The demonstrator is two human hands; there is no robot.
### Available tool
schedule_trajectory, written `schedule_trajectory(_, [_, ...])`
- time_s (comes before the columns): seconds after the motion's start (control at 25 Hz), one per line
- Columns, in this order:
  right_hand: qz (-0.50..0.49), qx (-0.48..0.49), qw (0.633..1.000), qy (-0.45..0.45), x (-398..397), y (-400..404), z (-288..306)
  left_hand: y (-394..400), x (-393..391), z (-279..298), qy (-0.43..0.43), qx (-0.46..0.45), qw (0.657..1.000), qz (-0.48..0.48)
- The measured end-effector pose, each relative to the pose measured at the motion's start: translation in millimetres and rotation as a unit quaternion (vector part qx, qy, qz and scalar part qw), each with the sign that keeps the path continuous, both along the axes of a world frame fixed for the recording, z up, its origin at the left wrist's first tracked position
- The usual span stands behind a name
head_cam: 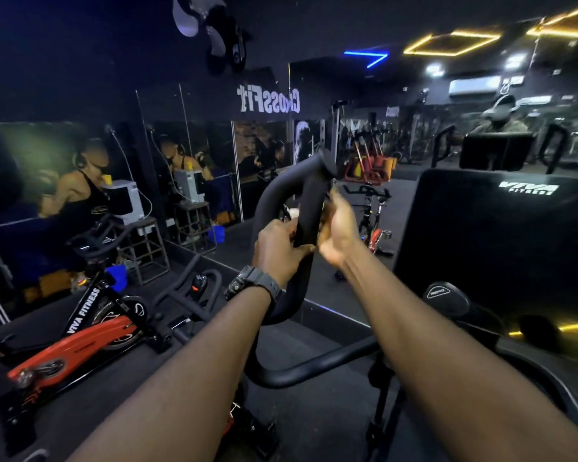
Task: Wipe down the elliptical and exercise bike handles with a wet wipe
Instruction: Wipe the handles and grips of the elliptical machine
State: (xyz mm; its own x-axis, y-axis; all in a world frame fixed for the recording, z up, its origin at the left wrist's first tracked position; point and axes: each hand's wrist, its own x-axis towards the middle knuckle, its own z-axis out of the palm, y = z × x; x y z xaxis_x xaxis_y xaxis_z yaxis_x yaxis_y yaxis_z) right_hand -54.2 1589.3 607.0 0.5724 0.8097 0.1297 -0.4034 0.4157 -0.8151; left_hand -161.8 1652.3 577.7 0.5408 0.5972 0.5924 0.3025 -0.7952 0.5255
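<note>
A black padded elliptical handle (309, 195) curves up in front of me, looping left and down to a lower bar (314, 365). My left hand (281, 251), with a dark watch on its wrist, grips the handle's upright part from the left. My right hand (339, 228) is at the handle's right side with its fingers curled against it. A small pale patch (294, 213), perhaps the wet wipe, shows just above my left hand's fingers; most of it is hidden.
The elliptical's black console (501, 235) stands to the right. A red and black exercise bike (90, 331) stands low on the left, with its black handlebars (194, 285) near my left arm. Mirrors (197, 168) line the wall ahead. Another bike (372, 215) stands behind the handle.
</note>
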Motion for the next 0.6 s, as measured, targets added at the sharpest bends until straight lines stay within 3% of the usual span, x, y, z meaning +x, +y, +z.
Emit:
schedule_trajectory(0.08, [0.010,0.003,0.999,-0.040,-2,-1,16,-3,1,-1,-0.037,-0.052,0.998,0.028])
schedule_trajectory(0.16, [0.036,-0.031,0.996,-0.077,-13,-5,-23,-4,0,-7,-0.072,-0.097,0.991,0.050])
schedule_trajectory(0.24, [0.086,-0.028,0.994,-0.054,-18,-11,-55,-3,1,-16,-0.093,-0.111,0.988,0.060])
schedule_trajectory(0.44, [0.101,0.032,0.993,-0.041,2,-7,-3,-6,8,-25,-0.110,-0.078,0.986,0.094])
schedule_trajectory(0.56, [0.116,-0.051,0.982,-0.137,-10,-18,-69,-8,7,-29,-0.130,-0.097,0.981,0.103])
schedule_trajectory(0.6, [0.135,-0.051,0.983,-0.117,-16,-20,-85,-7,8,-31,-0.136,-0.102,0.980,0.104])
